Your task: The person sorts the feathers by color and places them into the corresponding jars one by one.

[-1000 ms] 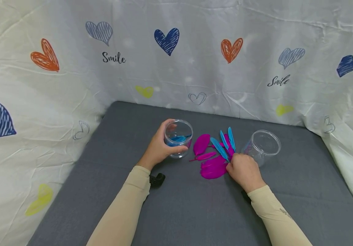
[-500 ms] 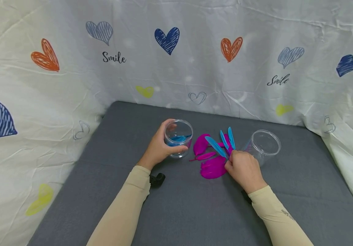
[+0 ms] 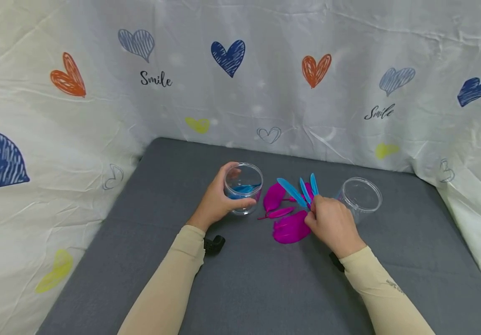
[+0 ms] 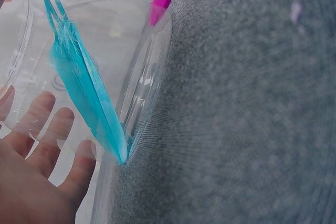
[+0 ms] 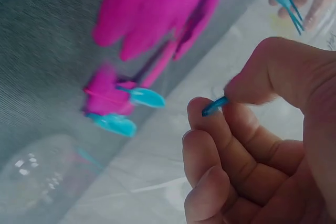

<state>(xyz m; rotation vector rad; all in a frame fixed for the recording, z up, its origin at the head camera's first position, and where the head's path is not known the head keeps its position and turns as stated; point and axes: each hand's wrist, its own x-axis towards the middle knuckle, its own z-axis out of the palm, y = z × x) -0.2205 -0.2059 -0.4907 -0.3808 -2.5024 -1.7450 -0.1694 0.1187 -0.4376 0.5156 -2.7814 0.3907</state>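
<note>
My left hand [image 3: 217, 200] grips a clear plastic jar [image 3: 243, 170] from its left side, fingers behind and thumb in front. Inside this jar lie blue feathers [image 4: 86, 80], leaning against its wall in the left wrist view. Over the feather pile, my right hand [image 3: 332, 223] pinches the quill of a blue feather [image 3: 291, 190] between thumb and index finger. The quill tip [image 5: 214, 107] shows between those fingers in the right wrist view. Two other blue feathers [image 5: 147, 97] lie on the pile by the hand. Magenta feathers [image 3: 290, 228] spread between the jars.
A second clear jar [image 3: 362, 191] stands upright to the right, partly behind my right hand. Grey cloth [image 3: 257, 284] covers the table. A white curtain with printed hearts [image 3: 274, 88] hangs along the back and sides.
My right hand has risen slightly, and the blue feather it pinches has swung up and to the left, away from the other two. The left hand and its jar stay in place.
</note>
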